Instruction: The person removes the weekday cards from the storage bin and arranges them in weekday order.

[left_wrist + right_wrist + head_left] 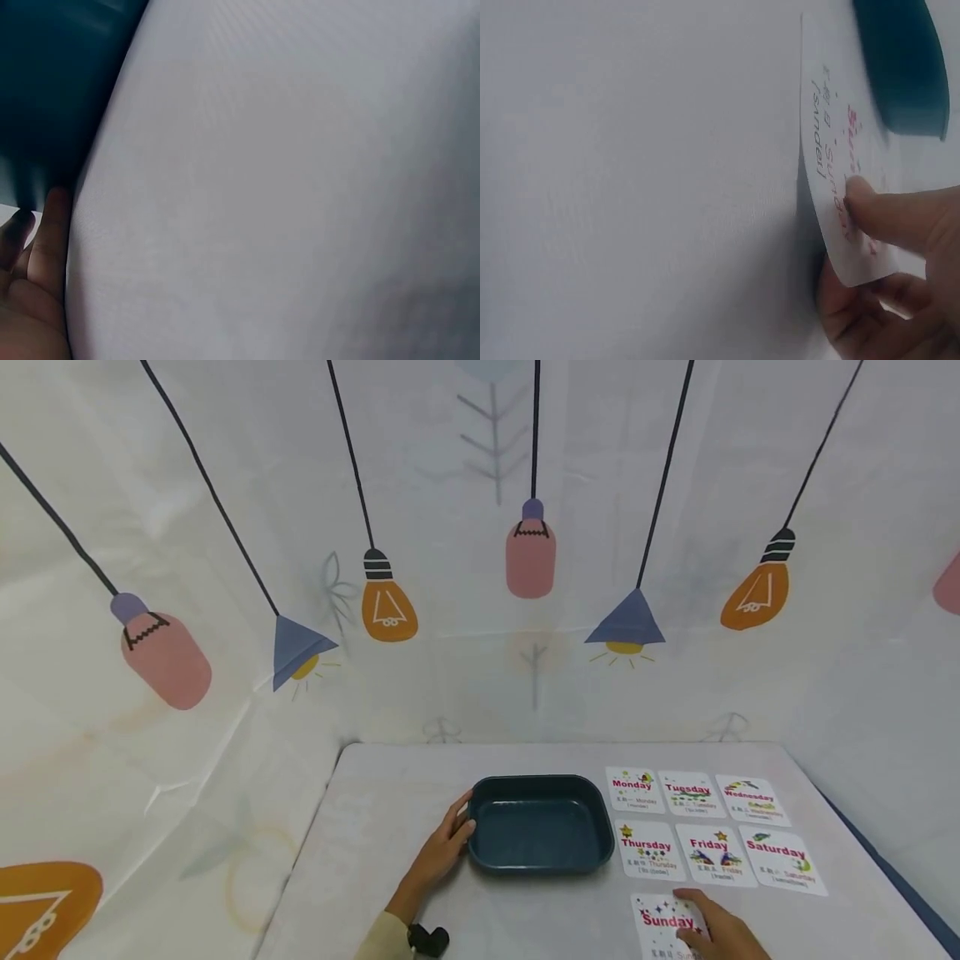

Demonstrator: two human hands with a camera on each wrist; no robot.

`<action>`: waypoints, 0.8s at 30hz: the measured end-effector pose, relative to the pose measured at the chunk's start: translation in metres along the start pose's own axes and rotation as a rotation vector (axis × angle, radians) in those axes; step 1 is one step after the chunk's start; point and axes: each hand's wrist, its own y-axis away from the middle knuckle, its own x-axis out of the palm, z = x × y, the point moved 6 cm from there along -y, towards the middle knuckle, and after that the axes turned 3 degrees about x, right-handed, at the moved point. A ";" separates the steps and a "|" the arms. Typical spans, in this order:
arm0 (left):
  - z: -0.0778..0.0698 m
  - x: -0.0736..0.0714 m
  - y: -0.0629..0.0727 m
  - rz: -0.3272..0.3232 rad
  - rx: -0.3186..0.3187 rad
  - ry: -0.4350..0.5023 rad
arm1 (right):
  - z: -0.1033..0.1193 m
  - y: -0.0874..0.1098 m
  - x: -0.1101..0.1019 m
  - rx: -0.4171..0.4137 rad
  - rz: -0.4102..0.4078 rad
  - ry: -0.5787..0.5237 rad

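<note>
A dark teal rectangular tray (540, 867) sits on the white table, with nothing in it. My left hand (441, 847) touches its left side; in the left wrist view, fingers (51, 240) rest against the tray wall (67, 82). My right hand (720, 931) pinches the Sunday card (660, 912) by its right edge. In the right wrist view the thumb (900, 217) lies on the printed face of that card (829, 172), other fingers are beneath it, and its near corner is lifted off the table.
Right of the tray lie two rows of day cards: Monday (633, 800), Tuesday (692, 806) and Wednesday (752, 810) behind; Thursday (649, 866), Friday (716, 870) and Saturday (782, 875) in front. A white cloth (450, 693) printed with lamps hangs behind the table (390, 793).
</note>
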 end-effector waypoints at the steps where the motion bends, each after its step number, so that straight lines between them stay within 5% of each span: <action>1: 0.000 -0.001 0.000 -0.004 0.000 -0.010 | 0.002 0.000 0.000 -0.007 -0.013 0.024; 12: 0.005 -0.011 0.010 -0.077 -0.009 -0.069 | 0.028 0.006 0.001 -0.164 -0.062 0.542; 19: 0.004 -0.019 0.012 -0.115 0.019 -0.059 | 0.042 0.010 0.002 -0.179 -0.070 0.552; 24: 0.002 -0.053 0.003 -0.161 -0.016 -0.115 | 0.075 0.010 -0.011 -0.253 -0.226 0.556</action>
